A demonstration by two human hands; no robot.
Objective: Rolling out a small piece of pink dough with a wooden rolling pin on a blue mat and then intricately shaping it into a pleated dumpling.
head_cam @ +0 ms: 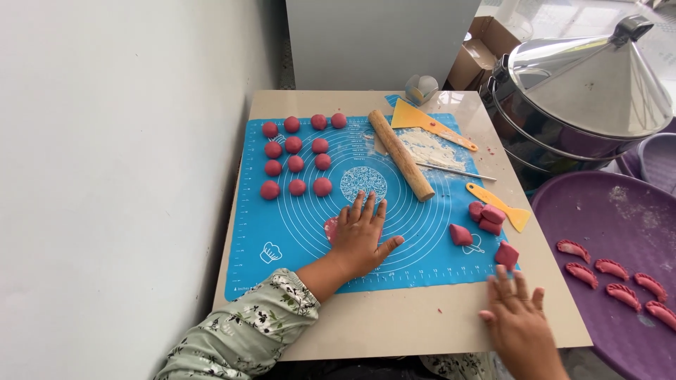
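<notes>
The left hand (360,236) lies flat on the blue mat (282,225), fingers spread, palm down. It presses on a pink piece of dough (330,228), and only a small part of this dough shows at the left side of the hand. This place is near the middle of the mat, a little toward the front edge of the table (394,320).

The right hand (517,317) is open too, fingers spread, and it rests at the front right corner of the table, just off the mat. It holds nothing. Just beyond its fingertips sits a cut chunk of pink dough (506,254) at the right front corner of the mat. Three more chunks (486,214) are near the right edge of the mat, and another chunk (460,235) is a little to the left of them.

At the back left part of the mat there are rows of round pink dough balls (296,156). A wooden rolling pin (401,155) lies slanted near the back of the mat, with some flour (433,148) beside it. One yellow scraper (429,123) lies at the back edge, a second yellow scraper (500,205) at the right edge, and a thin metal stick (456,171) between them.

To the right of the table stands a steel steamer pot (577,91) with a cone lid. In front of it is a purple tray (591,218) with folded pink dumplings (612,278).
</notes>
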